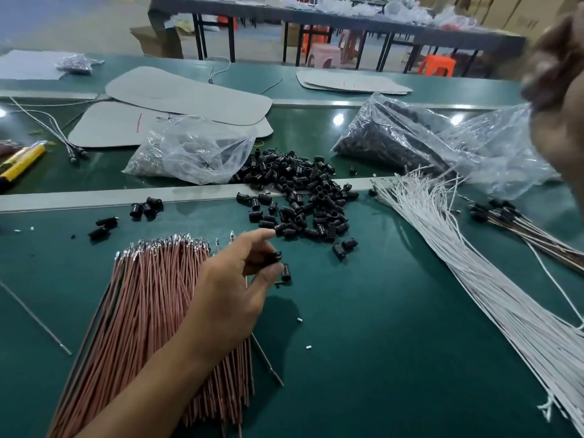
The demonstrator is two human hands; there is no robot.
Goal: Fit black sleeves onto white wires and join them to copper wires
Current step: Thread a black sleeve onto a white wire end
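Black sleeves point(303, 197) lie between copper wires point(148, 295) and white wires point(474, 279); left hand point(234, 279) fingers point(259, 237) grip two, right hand point(556, 90) unreadably blurred.

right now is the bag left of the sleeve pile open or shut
Open: the bag's right end gapes, with sleeves heaped at its mouth.

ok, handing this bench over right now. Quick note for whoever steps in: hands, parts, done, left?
Hands: left hand reaches over the copper wires to the sleeve pile, gripping a couple of black sleeves in its curled fingers, forefinger at another on the pile's edge. The right hand is raised at upper right, blurred; grip unclear.
Parts: copper wires fanned near left, white wires fanned at right, more sleeves in two plastic bags behind.
Done: a small sleeved bunch lies far right.
Left: both big bundles look unsleeved, so most of the job.
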